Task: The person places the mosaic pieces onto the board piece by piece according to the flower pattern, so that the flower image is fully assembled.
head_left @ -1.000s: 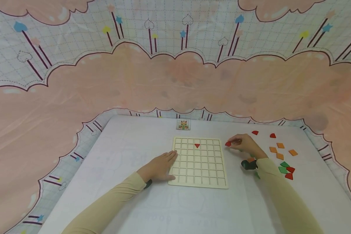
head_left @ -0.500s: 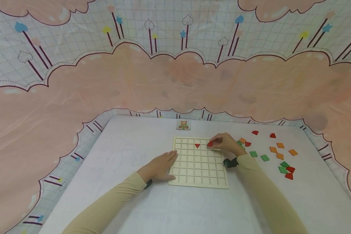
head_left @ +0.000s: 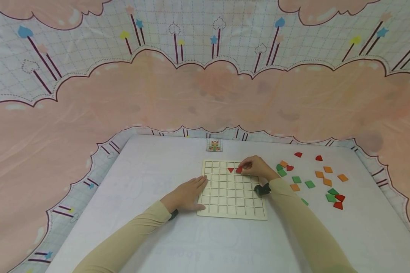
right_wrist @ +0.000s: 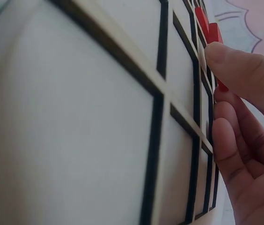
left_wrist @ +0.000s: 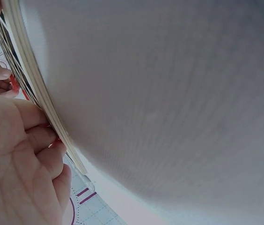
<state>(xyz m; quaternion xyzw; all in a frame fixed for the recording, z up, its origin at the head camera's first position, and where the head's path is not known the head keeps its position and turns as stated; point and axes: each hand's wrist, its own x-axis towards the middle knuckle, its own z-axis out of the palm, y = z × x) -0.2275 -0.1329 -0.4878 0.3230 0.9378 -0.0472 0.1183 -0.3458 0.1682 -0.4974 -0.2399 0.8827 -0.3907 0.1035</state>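
A pale wooden grid board lies on the white table. My left hand rests along its left edge, fingers extended onto the rim and thumb near the front corner. Between thumb and fingers, my right hand pinches a red rounded wedge-shaped tile over the back rows. Just left of that tile, a red triangular tile sits in a cell. From the right wrist view, the held tile shows at the thumb tip, close to the grid; whether it is seated cannot be seen.
Behind the board lies a small card with a coloured pattern on a grid. Scattered right of the board are orange diamond tiles, green tiles and red rounded tiles, several of each. A patterned cloth hangs behind the table.
My right hand has carried the red rounded tile leftward from beside the board to the cell area next to the red triangle. My left hand has stayed in place.
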